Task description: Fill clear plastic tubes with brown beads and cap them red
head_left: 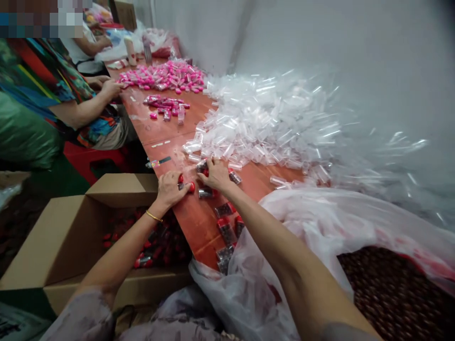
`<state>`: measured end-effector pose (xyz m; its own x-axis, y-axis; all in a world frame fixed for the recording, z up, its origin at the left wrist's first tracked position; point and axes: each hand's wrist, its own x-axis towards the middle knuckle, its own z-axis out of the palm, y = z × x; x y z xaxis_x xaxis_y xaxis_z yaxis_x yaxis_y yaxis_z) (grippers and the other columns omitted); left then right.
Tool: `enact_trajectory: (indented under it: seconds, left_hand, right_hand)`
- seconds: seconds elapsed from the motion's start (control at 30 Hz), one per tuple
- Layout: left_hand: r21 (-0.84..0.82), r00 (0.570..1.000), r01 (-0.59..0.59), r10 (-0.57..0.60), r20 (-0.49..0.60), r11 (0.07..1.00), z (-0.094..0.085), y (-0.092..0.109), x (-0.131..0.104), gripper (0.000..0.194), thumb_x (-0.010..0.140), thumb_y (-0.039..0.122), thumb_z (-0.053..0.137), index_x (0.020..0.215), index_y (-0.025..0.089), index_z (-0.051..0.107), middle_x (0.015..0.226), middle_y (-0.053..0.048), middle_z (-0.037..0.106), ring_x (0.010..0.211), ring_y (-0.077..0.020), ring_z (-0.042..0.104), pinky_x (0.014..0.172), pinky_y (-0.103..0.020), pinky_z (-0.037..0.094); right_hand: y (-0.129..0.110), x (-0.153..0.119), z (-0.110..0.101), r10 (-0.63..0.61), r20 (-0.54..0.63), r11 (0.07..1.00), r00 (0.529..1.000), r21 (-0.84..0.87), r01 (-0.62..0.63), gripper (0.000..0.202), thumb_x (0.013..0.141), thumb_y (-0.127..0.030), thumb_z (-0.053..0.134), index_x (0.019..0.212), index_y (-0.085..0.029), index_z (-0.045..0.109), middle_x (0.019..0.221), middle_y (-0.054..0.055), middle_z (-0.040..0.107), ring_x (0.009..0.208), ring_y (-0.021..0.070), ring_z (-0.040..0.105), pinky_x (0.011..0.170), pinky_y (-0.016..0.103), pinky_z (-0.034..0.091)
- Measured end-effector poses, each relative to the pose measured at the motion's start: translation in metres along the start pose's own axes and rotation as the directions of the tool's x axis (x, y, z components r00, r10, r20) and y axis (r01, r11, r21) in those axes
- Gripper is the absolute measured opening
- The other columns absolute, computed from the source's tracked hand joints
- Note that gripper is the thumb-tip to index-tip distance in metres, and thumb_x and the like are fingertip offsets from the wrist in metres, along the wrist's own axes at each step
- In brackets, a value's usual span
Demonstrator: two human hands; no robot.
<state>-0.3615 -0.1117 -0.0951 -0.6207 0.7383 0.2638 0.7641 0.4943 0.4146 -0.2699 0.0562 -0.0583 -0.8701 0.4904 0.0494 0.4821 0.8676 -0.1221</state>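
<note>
At the table's near edge, my left hand (171,190) has its fingers wrapped round small clear tubes with red caps (192,187). Just to the right, my right hand (216,174) is closed on a dark-filled tube (202,166) with a red part beside it. Another dark-filled tube (206,192) lies between the hands, and one more (234,177) rests right of my right hand. Several red-capped tubes (226,229) lie on the red-brown table (199,222) under my right forearm. Below my left arm, an open cardboard box (67,237) holds many similar tubes.
Clear empty tubes (263,118) are heaped along the wall. Pink-capped pieces (170,76) lie farther up the table, near a person's hands (110,87). A plastic bag (313,218) with dark beads (394,289) stands at the right. A red stool (81,161) is at the left.
</note>
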Motion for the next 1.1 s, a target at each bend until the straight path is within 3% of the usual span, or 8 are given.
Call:
enact_trajectory:
  seconds: [0.13,0.23,0.33,0.4,0.57,0.77,0.93,1.1]
  left_hand:
    - [-0.017,0.996,-0.083,0.083,0.017,0.996,-0.002,0.002,-0.006,0.032,0.088,0.047,0.05,0.096,0.018,0.06,0.1,-0.011,0.068,0.101,-0.0272,0.06,0.097,-0.043,0.04]
    - [-0.091,0.99,-0.142,0.141,-0.013,0.986,-0.002,0.005,0.007,0.039,0.089,0.048,0.05,0.109,0.015,0.058,0.109,-0.013,0.067,0.103,-0.0272,0.061,0.098,-0.042,0.041]
    - [-0.178,0.968,-0.244,0.251,0.02,0.953,0.001,0.016,0.037,0.044,0.089,0.045,0.049,0.121,0.015,0.054,0.122,-0.013,0.063,0.113,-0.0265,0.058,0.1,-0.04,0.042]
    - [-0.218,0.937,-0.291,0.323,0.131,0.932,0.005,0.027,0.059,0.039,0.089,0.044,0.048,0.115,0.017,0.059,0.117,-0.01,0.066,0.108,-0.0245,0.06,0.095,-0.038,0.045]
    - [-0.194,0.845,-0.428,0.467,0.26,0.883,0.017,0.041,0.078,0.034,0.085,0.044,0.054,0.101,0.016,0.065,0.1,-0.008,0.068,0.091,-0.022,0.061,0.086,-0.036,0.048]
    - [-0.317,0.713,-0.598,0.669,0.208,0.736,0.014,0.021,0.045,0.038,0.085,0.046,0.056,0.106,0.015,0.063,0.12,-0.014,0.063,0.113,-0.0249,0.058,0.099,-0.041,0.045]
    - [-0.295,0.762,-0.545,0.611,0.215,0.785,-0.01,-0.011,0.006,0.039,0.082,0.049,0.06,0.105,0.017,0.063,0.125,-0.013,0.061,0.115,-0.0258,0.059,0.1,-0.041,0.047]
    - [-0.152,0.902,-0.391,0.411,0.133,0.908,-0.04,-0.064,-0.052,0.029,0.082,0.043,0.059,0.096,0.018,0.064,0.124,-0.012,0.063,0.118,-0.0252,0.058,0.104,-0.042,0.044]
  right_hand:
    - [-0.007,-0.029,0.0,-0.18,0.039,0.983,0.983,0.033,0.178,0.053,0.09,-0.053,0.046,0.122,-0.013,0.058,0.127,0.02,0.056,0.116,0.0338,0.052,0.093,0.046,0.045]
    - [-0.004,-0.042,-0.017,-0.227,0.063,0.974,0.972,0.041,0.224,0.057,0.092,-0.058,0.036,0.119,-0.015,0.061,0.126,0.018,0.058,0.115,0.0343,0.054,0.092,0.049,0.046]
    - [0.021,-0.033,-0.04,0.042,0.127,0.999,0.991,0.022,-0.046,0.067,0.091,-0.063,0.033,0.131,-0.013,0.054,0.134,0.022,0.053,0.122,0.039,0.05,0.094,0.054,0.045]
    - [0.045,-0.024,-0.049,0.211,0.257,0.973,0.943,0.041,-0.229,0.073,0.088,-0.068,0.037,0.133,-0.013,0.052,0.132,0.022,0.055,0.122,0.0391,0.052,0.097,0.052,0.044]
    - [0.078,-0.041,-0.037,-0.05,0.519,0.981,0.854,0.187,-0.056,0.116,0.059,-0.068,0.074,0.15,-0.015,0.028,0.148,0.02,0.039,0.134,0.037,0.043,0.11,0.047,0.036]
    - [0.047,-0.1,-0.022,-0.12,0.554,0.989,0.824,0.142,0.048,0.157,0.031,-0.056,0.09,0.156,-0.018,0.003,0.158,0.023,0.012,0.145,0.0475,0.014,0.11,0.057,0.034]
    - [0.007,-0.117,-0.017,-0.209,0.551,0.971,0.808,0.215,0.105,0.147,0.041,-0.05,0.09,0.156,-0.022,0.002,0.16,0.024,0.004,0.146,0.0486,0.006,0.109,0.068,0.027]
    - [-0.058,-0.117,-0.002,-0.459,0.402,0.88,0.792,0.328,0.344,0.119,0.061,-0.041,0.084,0.154,-0.02,0.013,0.158,0.026,0.016,0.146,0.0438,0.015,0.107,0.07,0.024]
